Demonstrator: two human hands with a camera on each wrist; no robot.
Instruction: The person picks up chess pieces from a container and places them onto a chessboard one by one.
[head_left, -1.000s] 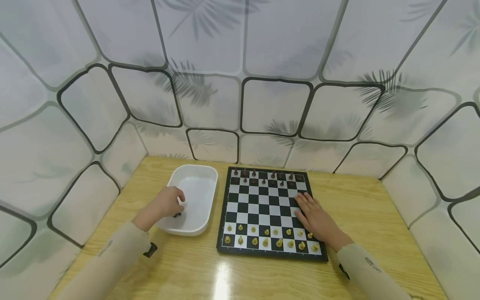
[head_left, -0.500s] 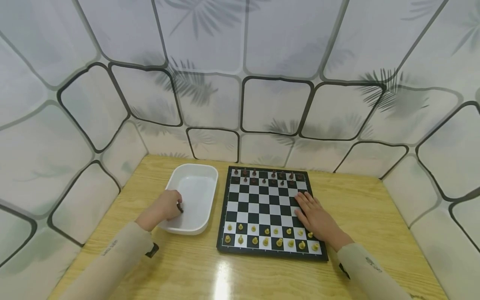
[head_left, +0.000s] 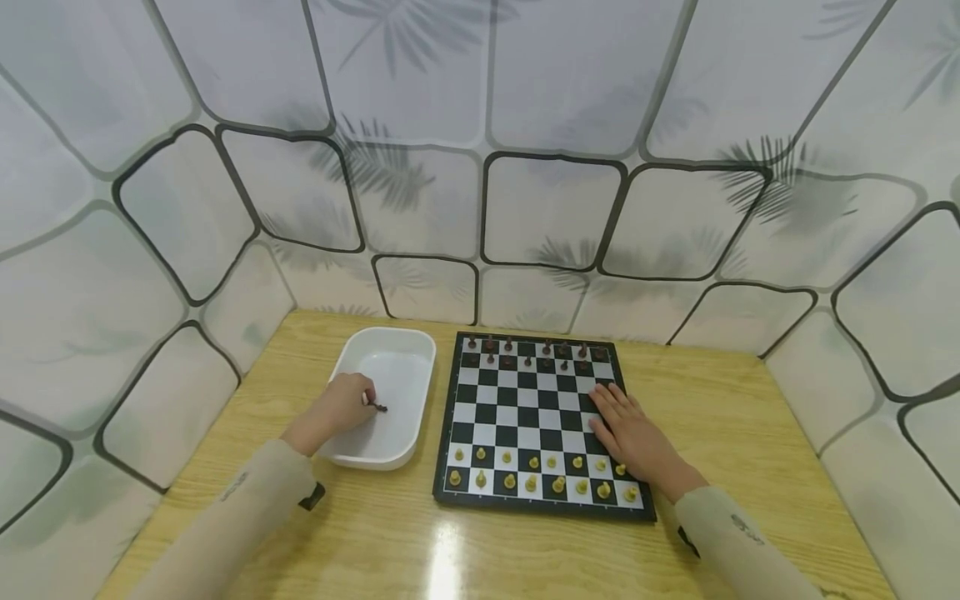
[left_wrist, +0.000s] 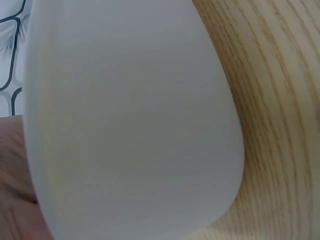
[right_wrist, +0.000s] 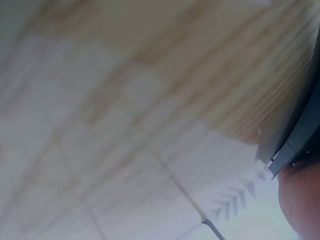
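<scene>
Over the white plastic tub (head_left: 401,350), my left hand (head_left: 345,404) pinches a small dark chess piece (head_left: 381,408) between thumb and fingers. In the left wrist view the tub's outer wall (left_wrist: 140,110) fills most of the picture, and only a bit of the hand (left_wrist: 17,190) shows at the left edge. My right hand (head_left: 633,433) rests with straight fingers on the right side of the chessboard (head_left: 506,417). Yellow pieces (head_left: 558,486) stand in two rows on the near side of the board. Dark red pieces (head_left: 508,345) occupy the two far rows, with some squares bare there.
The board and tub stand side by side on a light wooden table (head_left: 390,533). A patterned curtain-like wall (head_left: 555,208) rises behind the table's far edge and on both sides. The board's dark edge (right_wrist: 300,125) shows in the right wrist view.
My left hand has shifted slightly right over the tub, and the dark piece it pinches now sticks out past the fingertips. The right hand stays in place on the board.
</scene>
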